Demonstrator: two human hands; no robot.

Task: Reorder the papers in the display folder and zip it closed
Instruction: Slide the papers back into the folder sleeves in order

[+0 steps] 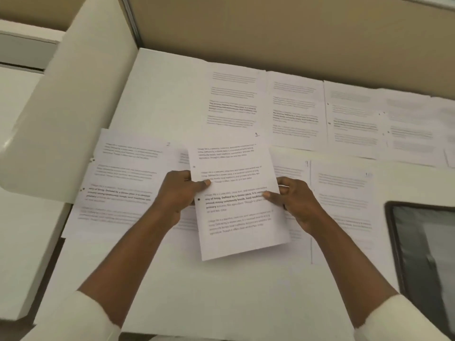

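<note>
I hold a thin stack of printed white papers (236, 205) above the white desk, slightly tilted. My left hand (179, 193) grips its left edge, thumb on top of the text. My right hand (295, 203) pinches the right edge, thumb on the page. Several more printed sheets lie spread flat on the desk: one at the left (123, 178), a row along the back (295, 112), and more at the right (344, 198). The display folder (423, 247), dark-rimmed and clear, shows at the right edge, partly cut off.
The white desk (209, 291) sits in a corner between beige partition walls (270, 28). A cream cabinet or divider (69, 107) rises at the left, overlapping the left sheet. Bare desk surface lies in front of the held stack.
</note>
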